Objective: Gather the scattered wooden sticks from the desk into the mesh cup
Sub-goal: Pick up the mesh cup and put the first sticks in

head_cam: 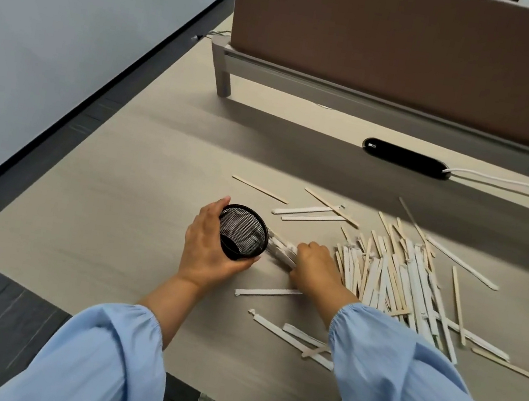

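My left hand [208, 248] grips the black mesh cup [242, 233], which is tilted with its mouth facing me. Just right of the cup, my right hand [317, 266] is closed around a small bundle of sticks [281, 251] whose far ends touch the cup's side. A big pile of wooden sticks [393, 276], some bare wood and some in white paper sleeves, lies to the right of that hand. Loose sticks lie behind the cup [259, 188] and near the desk's front edge [291, 338].
The pale wooden desk [115, 211] ends at the left and near edges, with dark floor beyond. A brown divider panel [420, 41] on a grey rail stands at the back. A black cable grommet [405, 157] with a white cable sits behind the pile.
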